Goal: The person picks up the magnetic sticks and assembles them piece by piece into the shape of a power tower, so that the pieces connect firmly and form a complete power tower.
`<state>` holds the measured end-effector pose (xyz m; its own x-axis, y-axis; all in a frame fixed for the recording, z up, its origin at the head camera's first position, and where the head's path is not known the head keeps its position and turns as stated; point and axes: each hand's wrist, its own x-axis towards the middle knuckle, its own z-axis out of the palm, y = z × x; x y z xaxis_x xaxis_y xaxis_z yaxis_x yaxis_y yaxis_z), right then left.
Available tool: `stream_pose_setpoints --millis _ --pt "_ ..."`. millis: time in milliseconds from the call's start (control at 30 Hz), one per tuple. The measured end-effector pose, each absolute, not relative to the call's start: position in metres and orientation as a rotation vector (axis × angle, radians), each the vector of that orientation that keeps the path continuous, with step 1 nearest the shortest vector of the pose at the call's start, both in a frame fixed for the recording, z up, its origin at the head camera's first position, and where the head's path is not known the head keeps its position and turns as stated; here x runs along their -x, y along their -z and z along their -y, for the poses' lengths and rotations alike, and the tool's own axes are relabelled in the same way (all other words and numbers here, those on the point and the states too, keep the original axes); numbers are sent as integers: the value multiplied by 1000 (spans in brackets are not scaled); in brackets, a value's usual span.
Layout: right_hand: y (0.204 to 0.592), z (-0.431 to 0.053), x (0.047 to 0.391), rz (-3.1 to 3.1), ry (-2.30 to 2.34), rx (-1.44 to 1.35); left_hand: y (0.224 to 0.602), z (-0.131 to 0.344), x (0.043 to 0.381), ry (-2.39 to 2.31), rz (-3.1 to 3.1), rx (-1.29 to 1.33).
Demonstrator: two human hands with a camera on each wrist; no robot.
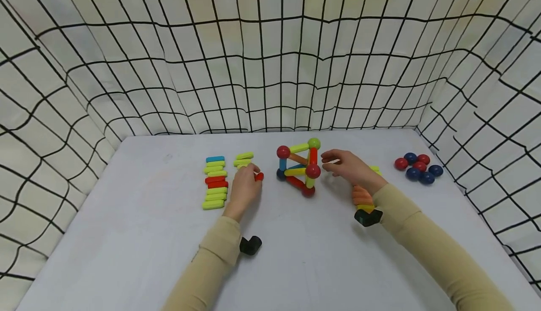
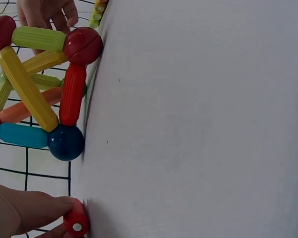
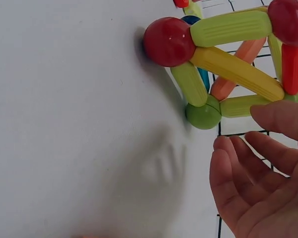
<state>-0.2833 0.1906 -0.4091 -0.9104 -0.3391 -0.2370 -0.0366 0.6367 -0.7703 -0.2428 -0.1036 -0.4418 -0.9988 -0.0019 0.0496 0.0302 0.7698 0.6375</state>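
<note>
In the head view, a frame of coloured magnetic rods and balls (image 1: 313, 171) stands mid-table, with red, green and dark blue balls at its corners. To the left of it, my left hand (image 1: 244, 186) pinches a red magnetic rod (image 2: 76, 218) between thumb and fingers, its white-dotted end facing out in the left wrist view. My right hand (image 1: 347, 165) hovers at the frame's right side, fingers loosely bent and holding nothing. From the right wrist, the thumb (image 3: 283, 116) overlaps a green rod (image 3: 237, 106) of the frame; the head view has a gap there.
Left of my left hand lies a column of green, red and blue rods (image 1: 216, 184), with more green rods (image 1: 244, 156) beside it. Orange and yellow rods (image 1: 362, 195) lie partly under my right forearm. Red and dark blue balls (image 1: 413, 174) cluster at far right. Black netting (image 1: 270, 73) rises behind the table.
</note>
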Motion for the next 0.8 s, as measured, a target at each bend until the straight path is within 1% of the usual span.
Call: stream_pose_setpoints --millis 167,300,467,667,800 --pt "414 -184 288 -2519 1104 319 439 97 239 996 2998 86" --pt "421 -177 291 -2492 1061 357 434 93 236 1176 3003 87" --pt "424 -175 291 -2510 1028 373 424 87 230 1677 2863 30" --pt "421 -175 286 -2490 982 402 414 80 224 2395 2435 -38" --pt "422 -176 283 -2477 1003 427 413 74 226 2690 2181 -153"
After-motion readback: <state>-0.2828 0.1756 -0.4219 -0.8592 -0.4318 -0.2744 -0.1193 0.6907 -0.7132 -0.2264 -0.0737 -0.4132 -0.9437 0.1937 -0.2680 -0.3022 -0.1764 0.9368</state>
